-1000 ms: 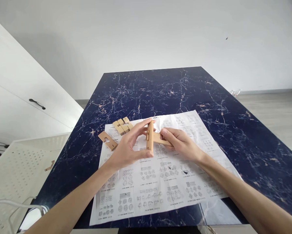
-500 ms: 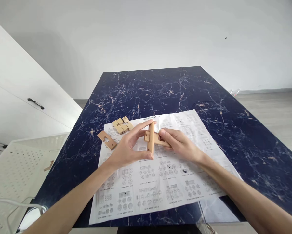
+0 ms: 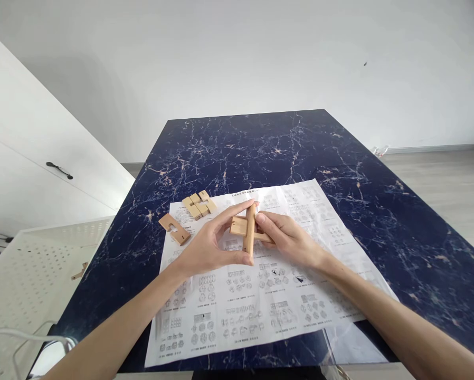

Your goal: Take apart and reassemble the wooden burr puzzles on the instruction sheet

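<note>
My left hand grips a flat wooden puzzle piece by its two ends, thumb at the near end and fingers at the far end. A second wooden puzzle piece passes crosswise through it, its marked end sticking out on the left. My right hand is closed on the other end of that second piece, mostly hidden by the fingers. Both pieces are held above a printed instruction sheet. Left of my left hand lies a notched wooden piece. Beyond it sits a cluster of notched wooden blocks.
The sheet lies on a dark blue marble-patterned table. At left are a white perforated surface with a small wooden piece on it, a white cable and a white cabinet.
The crosswise piece now sticks out further on the left of the held flat piece. Both hands have shifted slightly, and the flat piece sits a little further right and nearer.
</note>
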The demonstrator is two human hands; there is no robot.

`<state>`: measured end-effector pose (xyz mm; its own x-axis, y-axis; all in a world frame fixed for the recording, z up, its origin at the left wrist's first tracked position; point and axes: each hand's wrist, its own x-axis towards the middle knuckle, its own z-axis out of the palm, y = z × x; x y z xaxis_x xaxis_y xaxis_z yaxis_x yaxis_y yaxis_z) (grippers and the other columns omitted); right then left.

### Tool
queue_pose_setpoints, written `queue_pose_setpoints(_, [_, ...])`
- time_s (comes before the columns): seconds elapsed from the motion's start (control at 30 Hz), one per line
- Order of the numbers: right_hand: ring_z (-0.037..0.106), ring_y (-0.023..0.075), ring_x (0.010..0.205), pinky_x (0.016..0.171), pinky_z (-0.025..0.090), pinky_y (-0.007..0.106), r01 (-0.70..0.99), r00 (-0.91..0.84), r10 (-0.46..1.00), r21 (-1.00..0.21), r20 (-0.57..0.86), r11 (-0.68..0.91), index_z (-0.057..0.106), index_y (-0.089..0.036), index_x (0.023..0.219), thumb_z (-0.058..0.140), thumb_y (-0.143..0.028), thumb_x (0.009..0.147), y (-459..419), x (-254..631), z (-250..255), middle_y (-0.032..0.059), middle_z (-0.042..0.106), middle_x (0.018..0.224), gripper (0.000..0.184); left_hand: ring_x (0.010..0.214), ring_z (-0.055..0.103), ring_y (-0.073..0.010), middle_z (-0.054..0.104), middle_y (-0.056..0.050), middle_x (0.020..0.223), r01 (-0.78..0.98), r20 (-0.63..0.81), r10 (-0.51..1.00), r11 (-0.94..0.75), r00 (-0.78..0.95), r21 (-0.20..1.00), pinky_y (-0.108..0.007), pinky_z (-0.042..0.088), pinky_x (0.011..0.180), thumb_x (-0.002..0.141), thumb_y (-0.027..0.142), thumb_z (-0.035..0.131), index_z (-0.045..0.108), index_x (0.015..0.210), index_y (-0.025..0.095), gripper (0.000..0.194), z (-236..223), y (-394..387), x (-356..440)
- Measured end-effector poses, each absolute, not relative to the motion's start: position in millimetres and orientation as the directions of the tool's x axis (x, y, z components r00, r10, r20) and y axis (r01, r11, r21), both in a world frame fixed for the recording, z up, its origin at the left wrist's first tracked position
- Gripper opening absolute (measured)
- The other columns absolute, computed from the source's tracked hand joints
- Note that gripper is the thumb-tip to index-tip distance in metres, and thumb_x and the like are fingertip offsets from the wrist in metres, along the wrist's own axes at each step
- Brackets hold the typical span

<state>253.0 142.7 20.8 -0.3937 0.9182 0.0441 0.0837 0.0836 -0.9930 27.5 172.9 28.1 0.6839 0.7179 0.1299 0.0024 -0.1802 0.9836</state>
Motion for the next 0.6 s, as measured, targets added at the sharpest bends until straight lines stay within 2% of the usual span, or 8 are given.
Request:
queue_pose_setpoints(0.07, [0.039,0.0128,0.061,0.057,0.033,0.030,0.117,-0.366,0.930,-0.989,0.044,0.093,0.050,-0.022,0.081,0.041,-0.060,0.113,143,252,21,-0.0031,0.046,0.070,0.051,0.162,0.034,-0.0378,0.040,-0.003,0.175,-0.014,0.130,0.723,-0.164,0.678,0.986,-0.059,0.033,0.132,0.079,0.036,0.097,0.050,0.160,0.044,0.094,30,174,27])
queue_pose_setpoints(0.13, [0.042,0.0134,0.061,0.057,0.033,0.031,0.162,-0.321,0.945,-0.979,0.064,0.122,0.050,-0.022,0.081,0.039,-0.059,0.114,143,251,21,-0.0025,0.048,0.070,0.050,0.162,0.034,-0.0382,0.038,-0.004,0.176,-0.032,0.127,0.748,-0.141,0.652,0.989,-0.056,0.037,0.129,0.089,0.046,0.087,0.052,0.160,0.041,0.080,33,174,27])
queue_pose_setpoints(0.23, [0.043,0.0141,0.062,0.059,0.034,0.031,0.231,-0.252,0.962,-0.959,0.103,0.163,0.048,-0.023,0.080,0.038,-0.055,0.115,143,249,20,-0.0022,0.049,0.070,0.048,0.156,0.045,-0.0368,0.053,-0.007,0.166,0.027,0.084,0.802,-0.124,0.592,0.992,-0.050,0.044,0.124,0.105,0.055,0.064,0.059,0.155,0.034,0.054,37,171,30])
queue_pose_setpoints(0.33, [0.042,0.0142,0.061,0.059,0.034,0.032,0.263,-0.257,0.960,-0.949,0.107,0.176,0.049,-0.023,0.082,0.037,-0.051,0.116,141,246,20,-0.0023,0.050,0.071,0.045,0.123,0.068,-0.0319,0.078,-0.009,0.124,0.163,0.011,0.843,-0.117,0.539,0.980,-0.043,0.054,0.106,0.111,0.058,0.048,0.077,0.130,0.027,0.047,38,166,35])
queue_pose_setpoints(0.4, [0.042,0.0142,0.061,0.058,0.034,0.032,0.241,-0.293,0.951,-0.954,0.104,0.179,0.052,-0.023,0.087,0.037,-0.049,0.116,139,244,22,-0.0026,0.050,0.072,0.042,0.095,0.071,-0.0265,0.077,-0.006,0.098,0.216,-0.027,0.869,-0.093,0.494,0.972,-0.040,0.056,0.091,0.111,0.060,0.044,0.082,0.113,0.024,0.053,37,163,39])
queue_pose_setpoints(0.43, [0.044,0.0143,0.061,0.059,0.035,0.032,0.221,-0.312,0.943,-0.957,0.112,0.186,0.053,-0.023,0.089,0.036,-0.049,0.117,138,243,23,-0.0027,0.051,0.072,0.041,0.089,0.070,-0.0247,0.076,-0.005,0.092,0.216,-0.041,0.878,-0.071,0.477,0.974,-0.039,0.055,0.088,0.111,0.061,0.045,0.082,0.110,0.023,0.053,36,163,40])
queue_pose_setpoints(0.5, [0.047,0.0141,0.062,0.061,0.037,0.031,0.182,-0.343,0.929,-0.961,0.136,0.208,0.053,-0.023,0.088,0.035,-0.048,0.117,136,242,25,-0.0023,0.052,0.073,0.042,0.093,0.070,-0.0244,0.077,-0.005,0.096,0.131,-0.057,0.881,-0.006,0.470,0.991,-0.040,0.055,0.093,0.110,0.061,0.047,0.082,0.114,0.024,0.051,34,163,42])
queue_pose_setpoints(0.6, [0.050,0.0141,0.061,0.061,0.040,0.031,0.192,-0.352,0.928,-0.960,0.125,0.203,0.058,-0.022,0.090,0.035,-0.052,0.116,135,242,25,-0.0018,0.055,0.071,0.046,0.112,0.072,-0.0284,0.080,-0.007,0.111,-0.105,-0.075,0.865,0.146,0.495,0.984,-0.042,0.055,0.103,0.109,0.060,0.052,0.080,0.124,0.024,0.049,30,165,45])
